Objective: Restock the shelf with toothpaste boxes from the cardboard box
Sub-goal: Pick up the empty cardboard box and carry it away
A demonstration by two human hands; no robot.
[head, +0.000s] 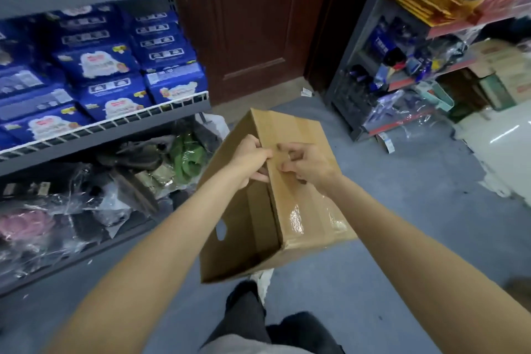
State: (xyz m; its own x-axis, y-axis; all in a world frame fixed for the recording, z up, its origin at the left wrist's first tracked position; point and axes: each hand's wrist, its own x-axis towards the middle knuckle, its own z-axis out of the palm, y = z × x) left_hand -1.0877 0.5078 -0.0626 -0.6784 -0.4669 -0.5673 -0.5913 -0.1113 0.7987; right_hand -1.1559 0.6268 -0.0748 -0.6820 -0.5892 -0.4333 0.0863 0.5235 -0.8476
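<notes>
Cardboard box [298,181] up off the floor, right between both hands, tipped hard so the taped face looks up and to the right and a plain side panel with a cut-out handle hole looks left. Long axis running from near the body away toward the brown door [253,23], far end higher in the frame than the near end.

Left hand [251,161] curled over the ridge where the two faces meet, fingers wrapped onto the left panel side, so gripping the box edge. Right hand [307,165] sitting on the taped face just right of that same ridge, fingers bent and picking at the clear tape [297,218] strip, thumb and fingertips nearly pinched. Can't tell for sure whether any tape is actually caught between them, too blurry.

Both hands practically touching each other at the far half of the box, so neither really nearer; left does the holding, right does the fiddling. Tape seam lying lengthwise along the box, same direction as the long axis, so probably a peel along that line, toward or away from the body.

No toothpaste boxes visible anywhere, box looks sealed on this face, contents hidden. Shelf [120,129] off to the left of the left hand with blue packs [106,66] on it, well apart from the box. Guessing restocking hasn't started, opening comes first.
</notes>
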